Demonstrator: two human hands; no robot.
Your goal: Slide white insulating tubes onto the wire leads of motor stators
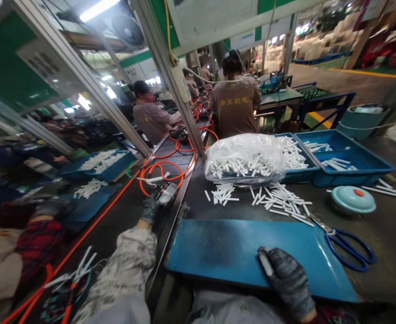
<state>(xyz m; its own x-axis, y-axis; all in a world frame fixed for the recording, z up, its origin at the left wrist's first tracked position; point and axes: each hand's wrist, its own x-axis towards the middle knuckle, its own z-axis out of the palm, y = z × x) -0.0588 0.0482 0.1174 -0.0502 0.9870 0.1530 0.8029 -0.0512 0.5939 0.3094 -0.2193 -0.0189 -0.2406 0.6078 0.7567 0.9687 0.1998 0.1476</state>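
My left hand (149, 209), in a dark glove under a patterned sleeve, reaches out over the conveyor to a metal part (167, 193) with an orange cable (153, 164); its fingers are blurred, and its hold is unclear. Over the blue mat (218, 247), my right hand (287, 276) wears a grey striped glove and is closed on a short white tube (266, 263). Loose white tubes (285, 200) lie beyond the mat. To the right of the mat are blue-handled scissors (348, 247).
A plastic bag of white tubes (246, 157) stands beside blue bins (359, 157). A light-blue lidded bowl (353, 200) sits at the right. A metal post (174, 81) rises by the conveyor. At left, a co-worker's gloved hand (51, 207) is near another mat.
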